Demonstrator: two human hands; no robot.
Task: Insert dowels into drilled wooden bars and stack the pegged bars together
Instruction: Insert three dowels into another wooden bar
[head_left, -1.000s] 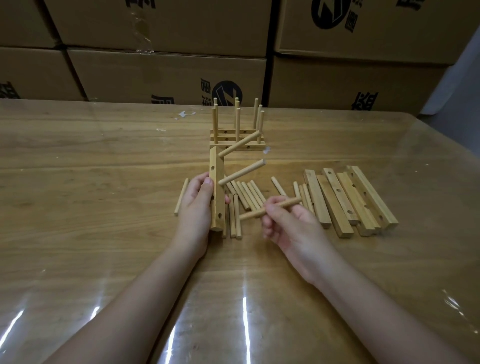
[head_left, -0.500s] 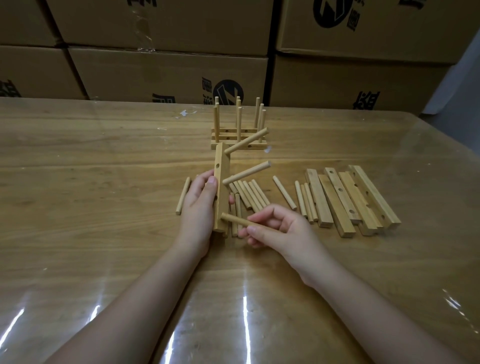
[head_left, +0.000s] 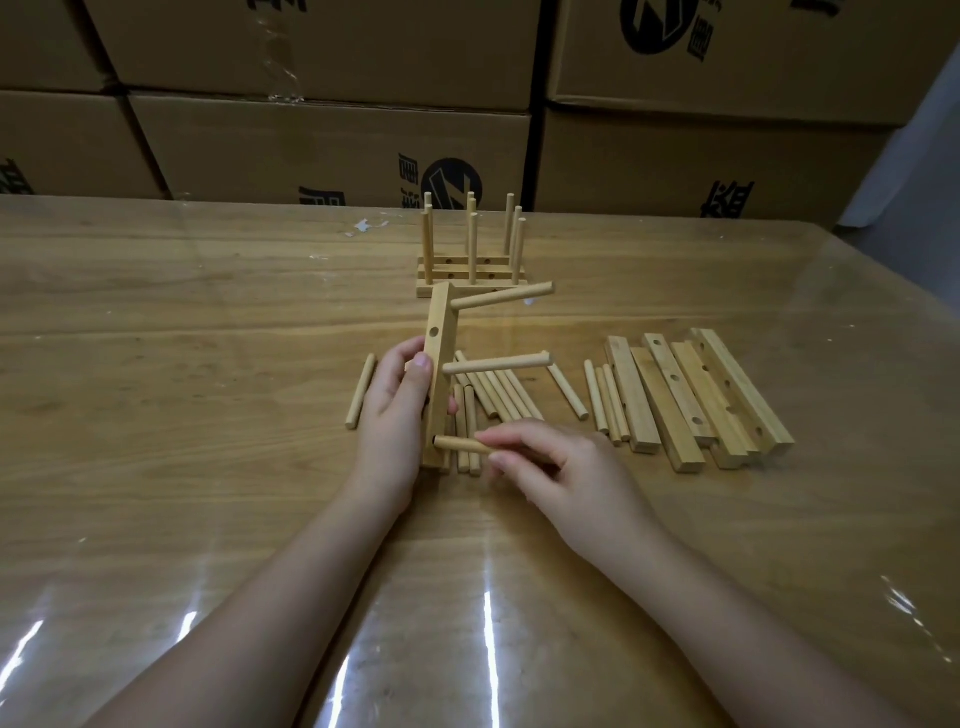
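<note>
Looking down through the head camera, I see my left hand (head_left: 395, 415) clasping a drilled bar (head_left: 439, 358) just left of the frame's centre. The bar stands on end on the counter (head_left: 156, 467), leaning slightly, with the thumb on its left face and the fingers wrapped behind it. Two pegs stick out of it toward the right: the upper dowel (head_left: 501, 297) near its top and the middle dowel (head_left: 493, 365) about halfway down. One empty hole shows on its side face between them.

My right hand (head_left: 561, 467), just right of centre, pinches a third dowel (head_left: 460, 445) between thumb and fingertips and holds it roughly level. Its left end meets the bar at the lowest hole; I cannot tell whether it sits inside.

Loose dowels (head_left: 498, 397) lie fanned on the counter behind both hands. A single dowel (head_left: 361, 391) lies just left of the left hand. Further dowels (head_left: 605, 402) lie to the right, beside the loose bars (head_left: 696, 400), which lie side by side at right of centre, some with holes showing.

In the upper centre stands the pegged stack (head_left: 470, 274), bars set against one another with dowels rising upright. Cardboard boxes (head_left: 332, 140) with black print fill the top of the frame behind the counter.
</note>
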